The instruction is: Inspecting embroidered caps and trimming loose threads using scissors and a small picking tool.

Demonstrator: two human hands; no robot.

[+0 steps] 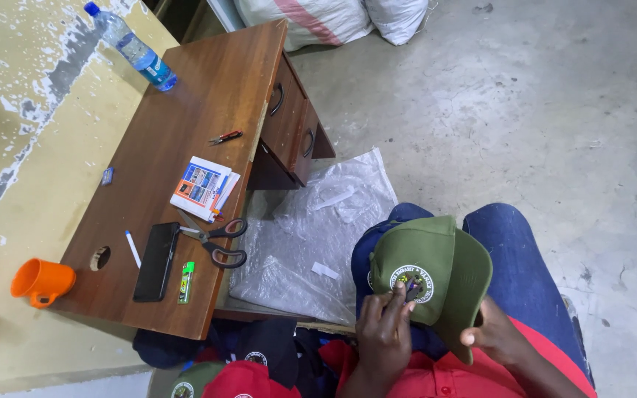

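Observation:
A green cap [436, 254] with a round embroidered badge [416, 284] on its front rests on my lap over blue jeans. My left hand [385, 335] has its fingertips pinched on the badge, where a small thing shows between them, too small to tell what. My right hand [492, 335] grips the cap's lower right edge from beneath, thumb on the outside.
A wooden desk [178, 125] at the left carries scissors [215, 239], a black phone [156, 262], a green lighter [186, 282], a booklet [202, 186], a small red tool [226, 136] and a water bottle [134, 48]. An orange mug [38, 282] stands beside it. Clear plastic sheeting [311, 236] lies on the concrete floor; more caps [245, 368] are piled below.

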